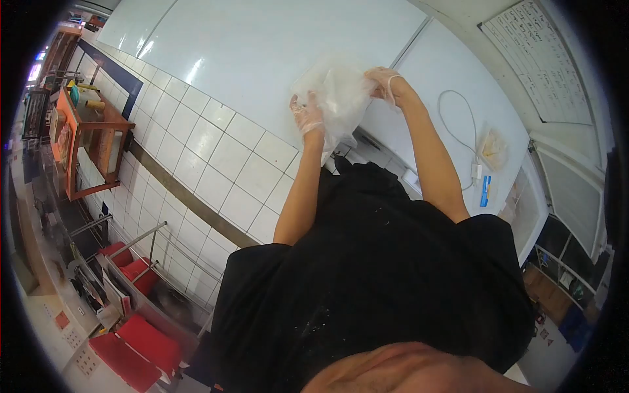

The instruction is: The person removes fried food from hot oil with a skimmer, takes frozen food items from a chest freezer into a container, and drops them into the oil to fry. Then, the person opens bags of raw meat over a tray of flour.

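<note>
A translucent plastic bag [337, 92], crumpled and partly spread, is held up over the white tabletop [236, 52] at its near edge. My left hand [306, 116], in a clear disposable glove, grips the bag's left side, though the bag's folds blur into the glove there. On the other side my right hand [386, 85], gloved the same way, pinches the bag's upper right edge. Whether anything lies inside the bag cannot be made out.
To the right on the table lie a white cable [445, 105], a small clear bag [493, 149] and a blue packet [485, 190]. A written whiteboard [537, 62] stands beyond. An orange cart [78, 137] and red chairs [141, 347] are at left on the tiled floor [223, 157].
</note>
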`<state>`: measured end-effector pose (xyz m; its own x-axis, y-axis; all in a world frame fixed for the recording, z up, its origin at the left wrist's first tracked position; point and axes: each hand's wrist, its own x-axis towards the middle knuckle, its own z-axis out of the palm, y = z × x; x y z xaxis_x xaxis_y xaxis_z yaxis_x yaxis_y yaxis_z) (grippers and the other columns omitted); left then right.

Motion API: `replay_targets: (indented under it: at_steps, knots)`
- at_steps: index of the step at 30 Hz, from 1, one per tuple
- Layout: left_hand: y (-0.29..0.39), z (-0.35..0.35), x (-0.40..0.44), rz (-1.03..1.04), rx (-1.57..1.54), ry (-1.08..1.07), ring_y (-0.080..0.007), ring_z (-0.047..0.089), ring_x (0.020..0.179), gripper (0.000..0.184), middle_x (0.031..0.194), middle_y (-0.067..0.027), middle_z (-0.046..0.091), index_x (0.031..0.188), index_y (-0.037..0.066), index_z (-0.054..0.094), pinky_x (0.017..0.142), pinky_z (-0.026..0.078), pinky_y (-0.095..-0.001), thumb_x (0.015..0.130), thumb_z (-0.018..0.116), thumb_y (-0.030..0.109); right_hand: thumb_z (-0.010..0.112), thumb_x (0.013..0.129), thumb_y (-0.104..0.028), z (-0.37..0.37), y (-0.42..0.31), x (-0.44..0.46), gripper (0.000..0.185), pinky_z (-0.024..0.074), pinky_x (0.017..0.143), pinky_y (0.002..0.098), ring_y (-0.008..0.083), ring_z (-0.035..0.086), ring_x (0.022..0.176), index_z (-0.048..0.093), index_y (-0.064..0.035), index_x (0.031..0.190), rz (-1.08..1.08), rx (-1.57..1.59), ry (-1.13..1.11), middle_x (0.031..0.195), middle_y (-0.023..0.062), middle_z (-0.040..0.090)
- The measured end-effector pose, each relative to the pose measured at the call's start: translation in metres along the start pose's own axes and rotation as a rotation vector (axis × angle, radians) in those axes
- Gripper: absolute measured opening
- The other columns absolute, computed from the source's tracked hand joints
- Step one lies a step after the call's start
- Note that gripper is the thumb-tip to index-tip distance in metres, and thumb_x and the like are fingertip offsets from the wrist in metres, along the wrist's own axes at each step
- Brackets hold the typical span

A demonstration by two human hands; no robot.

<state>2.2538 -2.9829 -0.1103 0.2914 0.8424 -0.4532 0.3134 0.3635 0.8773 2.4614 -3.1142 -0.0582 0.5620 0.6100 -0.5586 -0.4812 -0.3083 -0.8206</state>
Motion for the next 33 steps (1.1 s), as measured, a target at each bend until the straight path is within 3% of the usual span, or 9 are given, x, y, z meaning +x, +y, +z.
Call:
replay_targets:
  at_steps: [5, 8, 11, 15, 20, 23, 29, 32, 33]
  knots:
    - [0.014, -0.023, -0.001, 0.054, -0.581, -0.182, -0.0216, 0.062, 0.11, 0.063, 0.129, -0.0139, 0.059, 0.156, 0.012, 0.034, 0.087, 0.054, -0.0367, 0.103, 0.06, 0.034, 0.071, 0.095, -0.021, 0.001, -0.002, -0.002, 0.022, 0.0617, 0.072, 0.0307, 0.0159, 0.068, 0.073, 0.067, -0.0041, 0.108, 0.103, 0.259, -0.05, 0.1, 0.0082, 0.071]
    - [0.054, -0.04, -0.009, 0.276, -0.288, -0.298, -0.0249, 0.063, 0.111, 0.055, 0.133, -0.0123, 0.059, 0.15, 0.012, 0.045, 0.089, 0.054, -0.0398, 0.099, 0.061, 0.026, 0.071, 0.094, -0.021, 0.006, -0.013, -0.008, 0.022, 0.063, 0.072, 0.0293, 0.0164, 0.069, 0.073, 0.066, -0.0024, 0.106, 0.072, 0.202, -0.047, 0.1, 0.0097, 0.071]
    - [0.066, -0.045, 0.036, 1.419, 0.97, 0.008, -0.0297, 0.058, 0.126, 0.046, 0.151, -0.0111, 0.049, 0.135, 0.014, 0.063, 0.1, 0.053, -0.0426, 0.093, 0.068, 0.03, 0.071, 0.095, -0.021, 0.014, -0.036, -0.019, 0.024, 0.0635, 0.075, 0.0294, 0.0171, 0.068, 0.071, 0.066, -0.0003, 0.106, 0.005, 0.213, -0.12, 0.099, 0.0119, 0.071]
    - [0.078, -0.048, 0.052, 1.121, 0.522, -0.254, -0.0366, 0.065, 0.108, 0.039, 0.132, -0.0134, 0.063, 0.124, 0.018, 0.07, 0.094, 0.054, -0.0442, 0.086, 0.065, 0.011, 0.064, 0.099, -0.036, 0.018, -0.043, -0.003, 0.04, 0.0622, 0.082, 0.0331, 0.0201, 0.069, 0.085, 0.066, 0.002, 0.111, -0.021, 0.211, -0.107, 0.103, 0.0151, 0.07]
    - [0.116, -0.045, 0.089, 0.848, 0.688, -0.328, -0.0311, 0.066, 0.109, 0.035, 0.122, -0.0126, 0.067, 0.122, 0.018, 0.07, 0.094, 0.054, -0.0415, 0.088, 0.064, 0.008, 0.052, 0.101, -0.059, 0.041, -0.061, -0.026, 0.064, 0.0585, 0.084, 0.0349, 0.0211, 0.066, 0.1, 0.067, 0.0004, 0.122, -0.089, -0.005, -0.03, 0.105, 0.0142, 0.068]
    - [0.134, -0.046, 0.093, 0.858, 0.654, -0.469, -0.0327, 0.066, 0.109, 0.034, 0.123, -0.013, 0.066, 0.122, 0.018, 0.07, 0.094, 0.054, -0.0424, 0.09, 0.063, 0.01, 0.06, 0.1, -0.053, 0.035, -0.039, -0.025, 0.054, 0.0562, 0.085, 0.0341, 0.0206, 0.067, 0.094, 0.069, -0.0027, 0.12, -0.105, -0.488, 0.083, 0.104, 0.0122, 0.068]
    - [0.139, -0.041, 0.117, 0.962, 0.72, -0.417, -0.0332, 0.066, 0.109, 0.029, 0.125, -0.0136, 0.066, 0.119, 0.016, 0.071, 0.096, 0.054, -0.0432, 0.093, 0.06, 0.013, 0.067, 0.1, -0.023, 0.014, -0.007, 0.001, 0.025, 0.0564, 0.084, 0.0339, 0.0193, 0.068, 0.085, 0.071, 0.0008, 0.105, -0.378, 0.489, 0.163, 0.096, 0.0094, 0.07]
    - [0.123, -0.024, 0.168, 1.129, 0.581, -0.274, -0.0332, 0.066, 0.107, 0.026, 0.116, -0.0149, 0.067, 0.116, 0.014, 0.072, 0.094, 0.055, -0.0431, 0.093, 0.059, 0.013, 0.063, 0.1, -0.018, 0.044, -0.05, -0.017, 0.022, 0.0577, 0.081, 0.0344, 0.0178, 0.067, 0.081, 0.071, 0.0027, 0.101, -0.573, 0.424, 0.37, 0.092, 0.0088, 0.07]
    - [0.124, -0.021, 0.174, 0.967, 0.513, -0.271, -0.03, 0.069, 0.102, 0.025, 0.109, -0.0144, 0.07, 0.118, 0.011, 0.068, 0.09, 0.056, -0.0396, 0.095, 0.059, 0.013, 0.063, 0.1, -0.018, 0.046, -0.05, -0.016, 0.022, 0.0576, 0.082, 0.0345, 0.0181, 0.068, 0.082, 0.07, 0.0025, 0.104, -0.596, 0.245, 0.349, 0.094, 0.0098, 0.07]
